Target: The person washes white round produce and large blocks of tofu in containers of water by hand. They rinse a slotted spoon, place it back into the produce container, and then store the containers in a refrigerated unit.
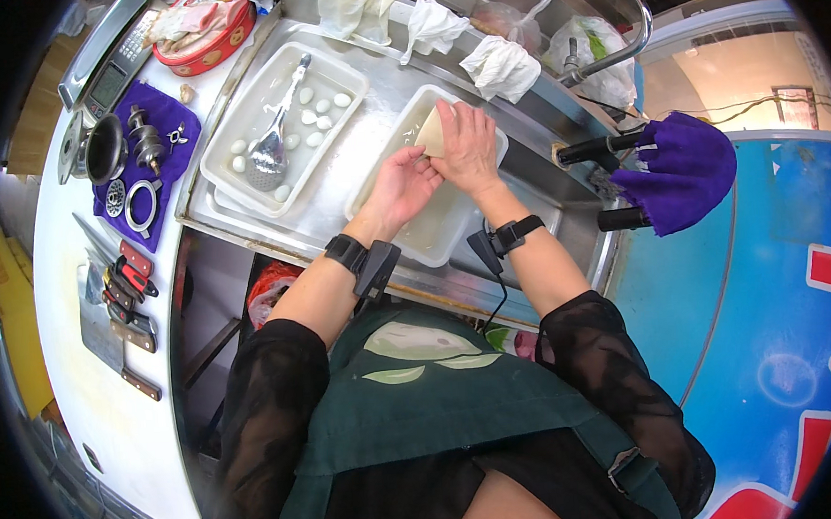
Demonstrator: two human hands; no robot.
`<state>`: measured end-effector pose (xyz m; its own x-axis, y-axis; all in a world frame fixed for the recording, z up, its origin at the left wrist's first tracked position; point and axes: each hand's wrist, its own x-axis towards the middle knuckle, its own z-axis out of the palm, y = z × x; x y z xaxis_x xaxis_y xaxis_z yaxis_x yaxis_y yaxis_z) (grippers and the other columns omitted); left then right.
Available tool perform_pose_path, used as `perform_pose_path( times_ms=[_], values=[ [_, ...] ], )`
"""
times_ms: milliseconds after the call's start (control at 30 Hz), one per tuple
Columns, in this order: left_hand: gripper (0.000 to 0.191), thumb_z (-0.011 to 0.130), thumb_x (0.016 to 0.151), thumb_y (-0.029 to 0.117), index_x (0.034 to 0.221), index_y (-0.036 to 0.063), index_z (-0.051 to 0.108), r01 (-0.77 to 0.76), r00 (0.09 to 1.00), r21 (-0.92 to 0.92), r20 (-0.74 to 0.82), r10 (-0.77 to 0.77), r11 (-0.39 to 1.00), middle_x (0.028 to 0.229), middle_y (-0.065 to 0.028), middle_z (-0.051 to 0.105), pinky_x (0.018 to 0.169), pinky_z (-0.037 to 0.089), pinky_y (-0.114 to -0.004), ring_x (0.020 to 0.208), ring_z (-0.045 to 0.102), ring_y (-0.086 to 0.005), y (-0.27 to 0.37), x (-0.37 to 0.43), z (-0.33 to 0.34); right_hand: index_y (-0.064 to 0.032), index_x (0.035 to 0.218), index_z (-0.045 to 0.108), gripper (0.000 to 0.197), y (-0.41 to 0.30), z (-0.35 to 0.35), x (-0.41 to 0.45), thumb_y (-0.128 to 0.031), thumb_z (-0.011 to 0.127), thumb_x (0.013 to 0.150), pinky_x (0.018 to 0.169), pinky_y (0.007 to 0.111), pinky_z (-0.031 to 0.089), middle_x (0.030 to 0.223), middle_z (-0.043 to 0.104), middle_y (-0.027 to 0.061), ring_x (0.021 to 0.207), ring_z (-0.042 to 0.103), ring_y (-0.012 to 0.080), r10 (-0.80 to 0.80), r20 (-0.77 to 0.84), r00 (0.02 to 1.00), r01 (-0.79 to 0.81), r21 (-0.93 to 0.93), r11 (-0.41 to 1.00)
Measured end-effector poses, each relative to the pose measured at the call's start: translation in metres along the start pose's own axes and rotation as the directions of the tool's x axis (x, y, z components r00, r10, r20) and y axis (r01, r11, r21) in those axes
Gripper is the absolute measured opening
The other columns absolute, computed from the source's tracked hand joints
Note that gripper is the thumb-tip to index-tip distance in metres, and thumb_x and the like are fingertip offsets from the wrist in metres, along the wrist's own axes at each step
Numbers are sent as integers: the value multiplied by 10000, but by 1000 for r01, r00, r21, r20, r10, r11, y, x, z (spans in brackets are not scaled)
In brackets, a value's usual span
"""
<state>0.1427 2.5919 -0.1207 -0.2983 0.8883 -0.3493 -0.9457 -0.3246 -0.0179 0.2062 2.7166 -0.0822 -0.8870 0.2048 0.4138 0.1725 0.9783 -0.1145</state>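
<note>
Over a white plastic tub of cloudy liquid [424, 227], my right hand [464, 144] holds a flat, pale piece [431, 133], its material unclear, with the fingers laid over it. My left hand [406, 186] is palm up just beside it, fingers curled near the piece's lower edge; whether it grips the piece is hard to tell. To the left, a second white tub [214, 147] contains several white balls or eggs [341, 100] in clear liquid. A metal slotted ladle [269, 154] leans in that tub among them.
A steel faucet [640, 36] and crumpled white cloths [500, 68] line the sink's far side. A purple cloth [692, 167] covers black pipes at right. On the left counter are several knives [137, 334], meat grinder parts [147, 143], a digital scale [107, 85] and a red tin [210, 48].
</note>
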Motion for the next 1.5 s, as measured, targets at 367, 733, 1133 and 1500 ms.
perform_pose_path(
  times_ms=[367,733,1133,1500],
  values=[
    [461,507,854,24,1279,-108,386,-164,943,641,-123,311,750,1213,-216,494,1000,410,-350,1103,527,-274,8,-91,16,-134,1239,461,547,-20,10,-31,-127,595,709,778,449,381,1104,448,144,914,463,297,-113,-70,991,107,-81,991],
    [461,560,778,26,1230,-29,483,-212,795,953,40,606,215,1154,-144,535,897,431,-331,1060,531,-227,35,-116,-12,-43,1088,537,414,-40,-22,-65,-155,668,712,826,410,388,995,512,120,961,480,289,68,-140,988,-34,234,972],
    [616,618,822,192,1364,59,357,-337,808,744,543,230,-577,1276,-203,474,979,387,-391,1173,465,-361,14,-55,13,78,1090,533,369,5,13,-108,-129,565,786,449,317,526,879,637,179,658,653,254,404,851,334,-825,472,-311],
    [646,582,868,419,1384,93,370,-47,954,988,88,287,-147,1218,-198,550,924,436,-372,1055,576,-307,-29,-19,-6,87,1009,575,304,2,-18,-145,-26,533,730,362,316,500,813,631,166,581,634,244,423,798,429,-726,584,-364]
  ],
)
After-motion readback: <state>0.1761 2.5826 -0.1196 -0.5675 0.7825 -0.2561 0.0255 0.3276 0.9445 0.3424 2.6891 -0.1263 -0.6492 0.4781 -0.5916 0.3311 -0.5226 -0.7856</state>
